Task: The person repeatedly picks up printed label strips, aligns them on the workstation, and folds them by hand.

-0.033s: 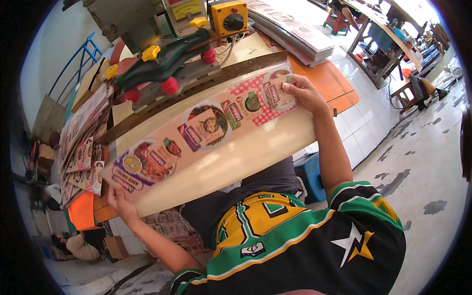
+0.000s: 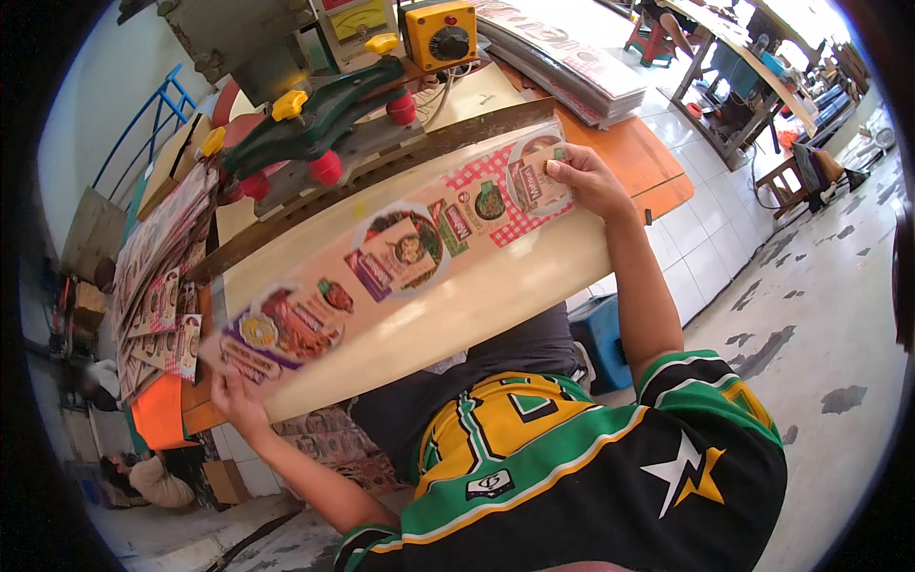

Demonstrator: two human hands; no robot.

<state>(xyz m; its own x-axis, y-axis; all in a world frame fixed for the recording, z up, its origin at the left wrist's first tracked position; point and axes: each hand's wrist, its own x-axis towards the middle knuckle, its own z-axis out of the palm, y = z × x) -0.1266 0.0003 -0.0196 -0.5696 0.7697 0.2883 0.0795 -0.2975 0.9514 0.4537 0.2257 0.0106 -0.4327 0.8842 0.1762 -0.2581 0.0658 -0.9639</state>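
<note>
The long pink printed strip (image 2: 396, 255), decorated with food bowls and red gingham, slants from near left to far right over a pale cream board (image 2: 467, 319), the left hand (image 2: 238, 402) pinching its near-left end and the right hand (image 2: 589, 183) gripping its far-right end with the thumb on top. Just beyond the strip's far edge runs a dark metal bar (image 2: 453, 145), with a green clamp bracket (image 2: 315, 119) farther back. Printed sheets (image 2: 157, 300) pile up on the left, and a neater sheet stack (image 2: 581, 71) lies far right.
</note>
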